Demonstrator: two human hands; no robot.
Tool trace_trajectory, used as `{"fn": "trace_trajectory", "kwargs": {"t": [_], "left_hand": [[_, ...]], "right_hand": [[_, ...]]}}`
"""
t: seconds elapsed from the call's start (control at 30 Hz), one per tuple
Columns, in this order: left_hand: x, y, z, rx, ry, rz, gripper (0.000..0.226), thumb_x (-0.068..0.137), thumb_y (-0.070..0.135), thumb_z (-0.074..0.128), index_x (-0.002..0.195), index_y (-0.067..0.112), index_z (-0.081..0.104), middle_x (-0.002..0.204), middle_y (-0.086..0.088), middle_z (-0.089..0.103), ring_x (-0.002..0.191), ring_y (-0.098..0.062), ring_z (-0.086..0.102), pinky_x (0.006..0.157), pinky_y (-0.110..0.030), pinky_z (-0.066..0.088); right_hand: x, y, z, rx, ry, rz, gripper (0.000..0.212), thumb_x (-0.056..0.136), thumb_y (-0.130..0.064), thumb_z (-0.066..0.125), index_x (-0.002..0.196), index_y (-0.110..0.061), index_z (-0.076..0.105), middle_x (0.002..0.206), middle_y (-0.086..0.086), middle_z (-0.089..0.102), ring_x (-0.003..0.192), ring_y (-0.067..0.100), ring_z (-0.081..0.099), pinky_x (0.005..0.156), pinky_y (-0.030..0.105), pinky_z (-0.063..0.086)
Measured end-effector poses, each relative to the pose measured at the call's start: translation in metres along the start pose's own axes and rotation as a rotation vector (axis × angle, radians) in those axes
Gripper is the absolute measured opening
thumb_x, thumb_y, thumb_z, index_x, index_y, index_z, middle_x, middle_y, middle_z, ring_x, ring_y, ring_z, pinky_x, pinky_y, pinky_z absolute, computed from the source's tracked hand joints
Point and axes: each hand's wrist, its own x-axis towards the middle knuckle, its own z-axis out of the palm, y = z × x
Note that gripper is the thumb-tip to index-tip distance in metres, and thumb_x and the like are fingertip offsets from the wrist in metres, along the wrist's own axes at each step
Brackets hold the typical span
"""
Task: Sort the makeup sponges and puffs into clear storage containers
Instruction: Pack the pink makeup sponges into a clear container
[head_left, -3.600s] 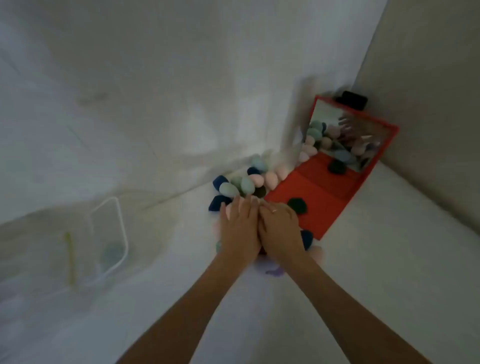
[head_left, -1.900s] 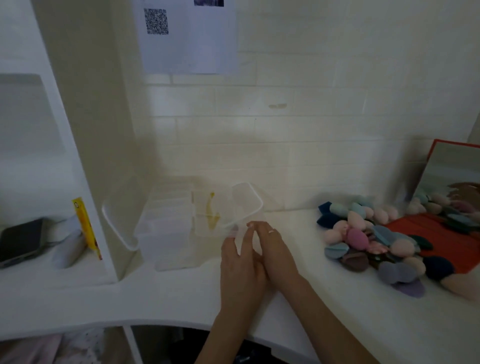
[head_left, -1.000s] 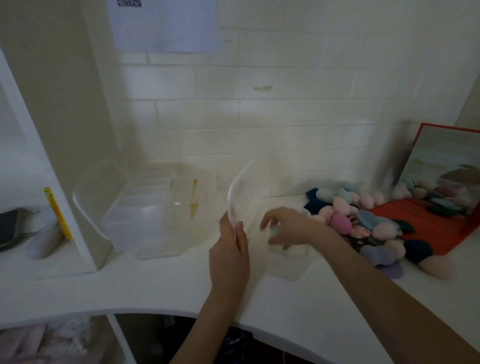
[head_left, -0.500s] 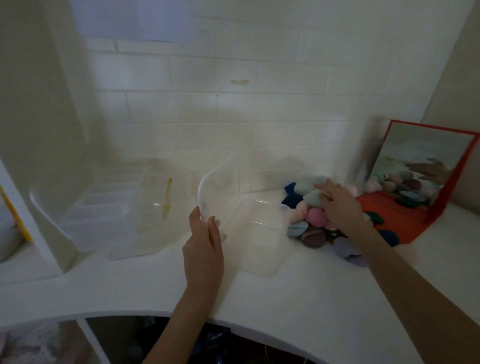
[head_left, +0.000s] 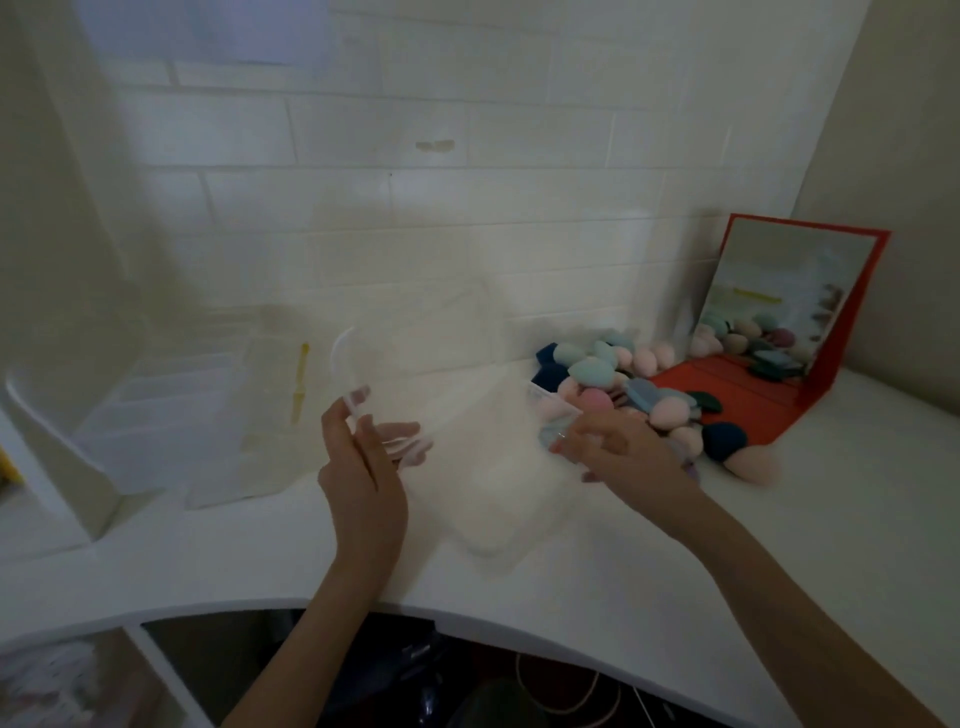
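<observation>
A clear open container (head_left: 493, 499) lies on the white counter in front of me. My left hand (head_left: 363, 462) holds its clear lid (head_left: 410, 364) upright at the container's left side, thumb in front and fingers showing through the plastic. My right hand (head_left: 613, 447) is blurred at the container's right rim, fingers curled round what looks like a pale blue sponge (head_left: 548, 440). A pile of sponges and puffs (head_left: 618, 379) in pink, teal, navy and purple lies just right of that hand.
A red folding mirror case (head_left: 753, 405) stands open behind the pile in the right corner. More clear containers (head_left: 171, 410) with a yellow-marked one sit at the back left beside a white shelf divider (head_left: 62, 457). The counter's curved front edge (head_left: 467, 613) runs below my arms.
My right hand has come back from the sponge pile to the container's right rim. My left hand still holds the lid upright. The camera has tilted slightly.
</observation>
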Motion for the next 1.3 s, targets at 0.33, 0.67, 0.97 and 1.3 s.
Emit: {"fn": "trace_trajectory", "kwargs": {"t": [0.33,0.67,0.97,1.3], "left_hand": [[-0.034,0.046,0.064,-0.324,-0.491,-0.205,0.022,0.103,0.026,0.030,0.104,0.022,0.051,0.066,-0.012,0.071,0.056,-0.026,0.069,0.052,-0.028,0.054],[-0.075,0.084,0.171,-0.376,-1.039,-0.390,0.058,0.096,0.029,0.052,0.145,0.032,0.021,0.136,0.008,0.040,0.116,-0.011,0.050,0.080,-0.017,0.052],[-0.094,0.094,0.227,-0.212,-1.224,-0.353,0.055,0.085,0.005,0.066,0.134,0.015,0.042,0.111,0.015,0.048,0.096,0.000,0.050,0.075,-0.008,0.042],[-0.097,0.067,0.245,-0.315,-1.229,-0.533,0.048,0.087,-0.009,0.056,0.123,0.022,0.047,0.118,-0.011,0.062,0.085,-0.001,0.066,0.085,-0.021,0.050]], "right_hand": [[-0.028,-0.005,-0.066,0.295,0.158,0.107,0.036,0.093,-0.017,0.058,0.127,-0.023,0.047,0.110,0.002,0.062,0.082,0.008,0.069,0.057,0.028,0.057],[-0.088,0.044,-0.145,0.395,0.752,0.351,0.024,0.097,-0.025,0.052,0.117,-0.012,0.046,0.086,0.017,0.062,0.055,0.033,0.066,0.048,0.037,0.056],[-0.108,0.079,-0.189,0.285,0.866,0.554,0.042,0.098,-0.022,0.049,0.132,-0.028,0.025,0.112,0.013,0.053,0.065,0.038,0.068,0.054,0.042,0.059],[-0.101,0.069,-0.187,-0.939,0.535,0.091,0.027,0.090,-0.021,0.058,0.116,-0.025,0.060,0.126,-0.003,0.059,0.116,0.019,0.055,0.099,0.036,0.038]]}}
